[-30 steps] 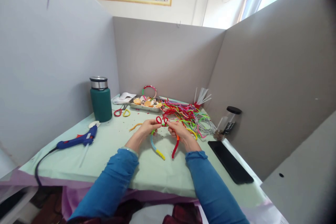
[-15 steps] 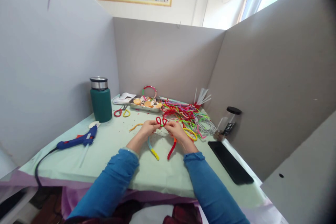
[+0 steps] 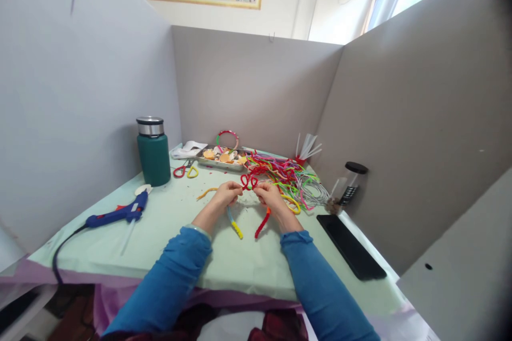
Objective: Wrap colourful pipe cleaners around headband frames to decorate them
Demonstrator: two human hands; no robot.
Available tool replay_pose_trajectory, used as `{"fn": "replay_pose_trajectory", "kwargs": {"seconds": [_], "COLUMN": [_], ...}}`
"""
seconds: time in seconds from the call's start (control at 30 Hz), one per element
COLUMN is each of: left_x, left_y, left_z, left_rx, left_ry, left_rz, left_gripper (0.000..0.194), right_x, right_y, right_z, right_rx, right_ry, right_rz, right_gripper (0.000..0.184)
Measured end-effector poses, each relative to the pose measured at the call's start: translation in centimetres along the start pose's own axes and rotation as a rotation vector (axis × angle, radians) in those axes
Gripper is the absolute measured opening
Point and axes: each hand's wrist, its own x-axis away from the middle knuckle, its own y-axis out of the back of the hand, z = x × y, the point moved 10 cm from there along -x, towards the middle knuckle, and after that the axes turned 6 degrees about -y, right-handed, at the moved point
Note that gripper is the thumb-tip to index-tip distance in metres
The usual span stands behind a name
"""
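Between my hands is a headband [image 3: 237, 229] wrapped in coloured pipe cleaners, its ends hanging down, one light blue and yellow, the other orange and red. At its top stand loops of red pipe cleaner [image 3: 244, 180]. My left hand [image 3: 228, 195] pinches the left side of the headband. On the opposite side, my right hand [image 3: 269, 195] grips it with closed fingers beside the red loops. Part of the band is hidden behind the fingers. A yellow pipe cleaner ring [image 3: 295, 205] lies right of my right hand.
A blue glue gun [image 3: 118, 214] and a green bottle [image 3: 154, 157] are at the left. Scissors [image 3: 192, 171], a metal tray [image 3: 224, 165] and piled pipe cleaners [image 3: 276, 166] lie behind my hands. A black phone [image 3: 351, 248] and a lidded jar [image 3: 354, 181] are right.
My hands have drawn slightly apart along the headband. The red loops between them show more fully, and the hanging ends have shifted a little.
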Motion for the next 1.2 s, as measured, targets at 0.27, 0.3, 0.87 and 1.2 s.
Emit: {"fn": "replay_pose_trajectory", "kwargs": {"seconds": [0.27,0.3,0.87,1.2], "left_x": [0.2,0.2,-0.1,-0.2], "left_y": [0.5,0.5,0.3,-0.1], "left_z": [-0.3,-0.2,-0.7,0.3], "left_rx": [-0.074,-0.077,-0.099,-0.057], "left_ry": [-0.030,-0.028,-0.127,-0.066], "left_rz": [-0.088,-0.086,-0.115,-0.114], "left_gripper": [0.025,0.026,0.022,0.020], "right_x": [0.2,0.2,-0.2,-0.6], "right_y": [-0.2,-0.3,-0.5,-0.1], "right_z": [-0.2,-0.2,-0.6,-0.9], "right_rx": [0.020,0.019,0.101,0.119], "right_ry": [-0.033,-0.041,-0.021,-0.023], "right_rz": [0.005,0.025,-0.002,0.007], "right_gripper": [0.015,0.016,0.015,0.017]}}
